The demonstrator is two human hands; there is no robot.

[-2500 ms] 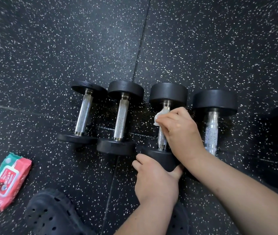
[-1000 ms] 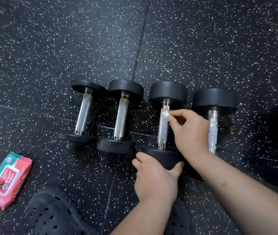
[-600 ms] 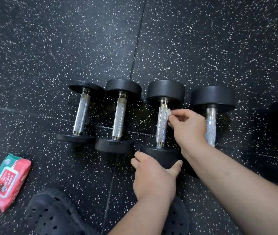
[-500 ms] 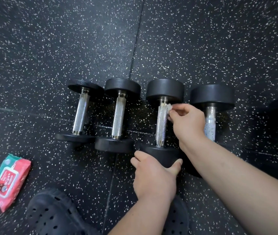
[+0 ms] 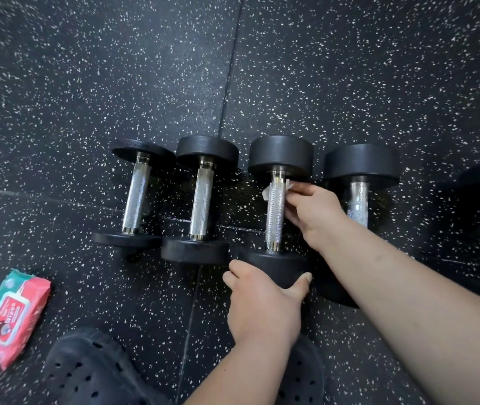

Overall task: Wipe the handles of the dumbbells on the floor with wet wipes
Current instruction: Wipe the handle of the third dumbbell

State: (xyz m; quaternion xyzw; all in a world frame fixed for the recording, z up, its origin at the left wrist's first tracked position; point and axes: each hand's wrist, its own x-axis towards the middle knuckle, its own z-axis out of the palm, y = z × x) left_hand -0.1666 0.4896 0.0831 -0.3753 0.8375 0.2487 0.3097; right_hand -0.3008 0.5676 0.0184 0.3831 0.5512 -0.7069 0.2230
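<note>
Item: pack of wipes (image 5: 10, 317), red and green, flat on the floor (image 5: 86, 83) at the far left, well apart from the weights.

Item: dark perforated shoe (image 5: 86, 372), near edge, beside the pack.

Item: first dumbbell (image 5: 136, 197), lying on the floor, steel handle bare. Long axis runs from the person outward, leaning slightly right at the far end.

Item: second dumbbell (image 5: 202, 204), just beside the first and lying parallel. No hand is on it.

Item: left hand (image 5: 265, 305), fingers and thumb curled round the near weight of the third dumbbell, steadying it.

Item: third dumbbell (image 5: 274, 223), the one in hand. It lies on the floor between its neighbours, with its axis pointing away from the person like the rest.

Item: wet wipe (image 5: 266, 194), white, wrapped about the far end of that handle, showing on both sides.

Item: right hand (image 5: 314, 214), fingertips pinching the wipe against the handle.

Item: fourth dumbbell (image 5: 358, 200), far right, partly behind the right forearm. Its handle glistens in patches, and I take it as already wiped.

Step, as I judge it: wiping the third handle at its far end. The next move calls for drawing the wipe along the knurled steel toward the near weight, with the left hand keeping the dumbbell from rolling.
</note>
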